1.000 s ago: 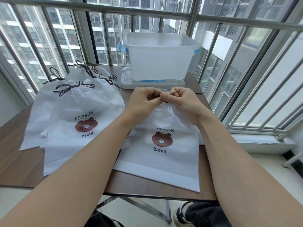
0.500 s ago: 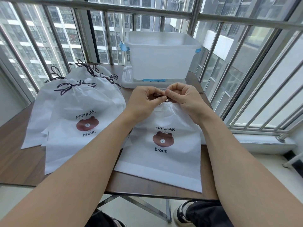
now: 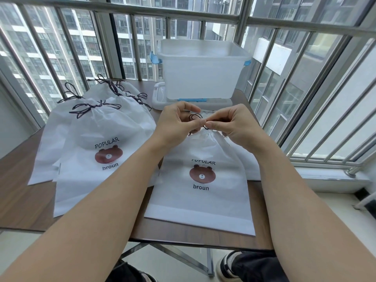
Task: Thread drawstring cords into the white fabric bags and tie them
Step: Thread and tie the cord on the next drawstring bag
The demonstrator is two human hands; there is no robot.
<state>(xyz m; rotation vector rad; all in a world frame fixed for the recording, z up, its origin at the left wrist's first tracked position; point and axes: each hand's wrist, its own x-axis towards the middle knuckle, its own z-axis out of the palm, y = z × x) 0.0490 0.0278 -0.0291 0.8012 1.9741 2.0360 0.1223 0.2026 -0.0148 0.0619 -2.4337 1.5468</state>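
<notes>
A white fabric bag (image 3: 201, 192) with a brown bear print lies flat on the table in front of me, its top gathered shut. Just above that gathered top my left hand (image 3: 179, 123) and my right hand (image 3: 234, 124) meet, each pinching part of the dark drawstring cord (image 3: 195, 117). A small loop of cord stands between my fingertips. To the left lies a pile of several white bags (image 3: 97, 139) with dark cords tied in bows at their tops.
A translucent plastic storage box (image 3: 203, 70) with blue clips stands on its lid (image 3: 160, 98) at the back of the brown table (image 3: 18, 180). Metal window railings (image 3: 305, 98) close in the back and right. The table's front edge is near my legs.
My hands have drawn slightly apart and lifted a little. A loop of cord now shows between the fingertips. The bag's top stays gathered.
</notes>
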